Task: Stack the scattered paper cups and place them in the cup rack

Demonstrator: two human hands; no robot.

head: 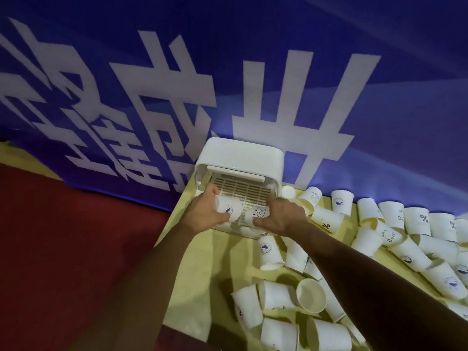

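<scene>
Gripping the blue-logo cup (229,207) in the left hand (205,211), fingers and thumb curling round its wall. Gripping the smiley-print cup (259,214) in the right hand (281,216), wrapped round the side likewise. Holding both tilted, side by side, just over the slatted tray of the cup rack (240,153) at the table's far left corner. Not telling whether either is one cup or a short stack. Seeing the scattered cups (416,221) lying mostly on their sides across the yellow tablecloth (202,262), to the right of the rack and nearer.

Judging handling: thin paper, very light, tapering; rolled rim probably stiffer than the wall; likely denting under a hard squeeze. Taking hold mid-wall with a loose wrap seeming safest; nesting needing base lined up into mouth.

Noting the rack: glossy white hard plastic, rounded hood, ribbed grille floor. Noting the blue banner (405,97) behind, white characters, matte.
</scene>
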